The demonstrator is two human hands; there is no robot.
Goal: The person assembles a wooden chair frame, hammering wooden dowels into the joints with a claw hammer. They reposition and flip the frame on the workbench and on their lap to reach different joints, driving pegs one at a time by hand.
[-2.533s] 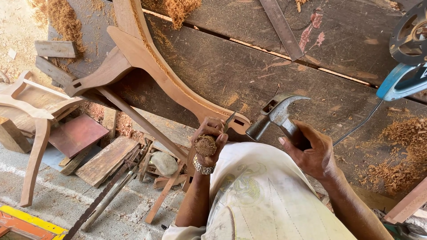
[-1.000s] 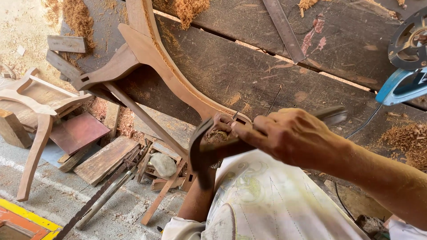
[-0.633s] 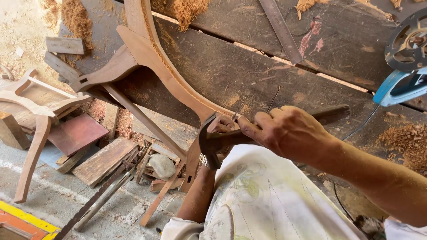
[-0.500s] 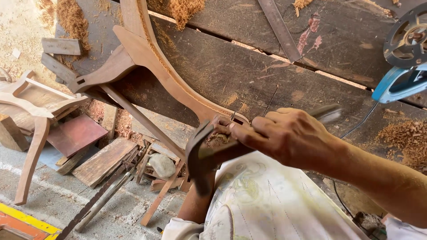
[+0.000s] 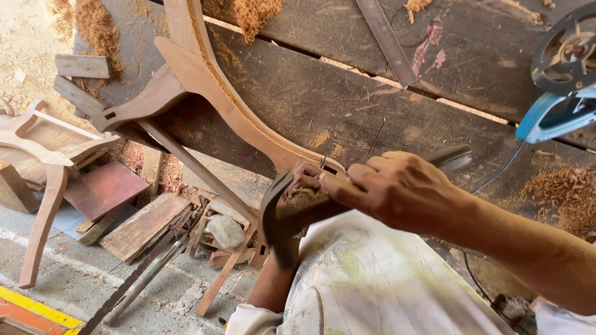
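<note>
— Workbench [image 5: 347, 105] first: what lies on the dark planks?

— Sawdust, a long flat strip, and a blue power tool [image 5: 555, 111] at the far right edge. A curved chair frame [image 5: 205, 93] runs from the top of the bench down to its near edge, where the hands meet.

— And the right hand [image 5: 397, 189]?

— It is wrapped tightly around a hammer [image 5: 279, 217], whose dark head points down at the end of the frame.

— The left hand [image 5: 304, 186]?

— Mostly hidden behind the hammer; fingers curl against the frame's end, but what they grip cannot be told.

— Below the bench?

— Wood offcuts [image 5: 146, 223] lie on the floor.
</note>
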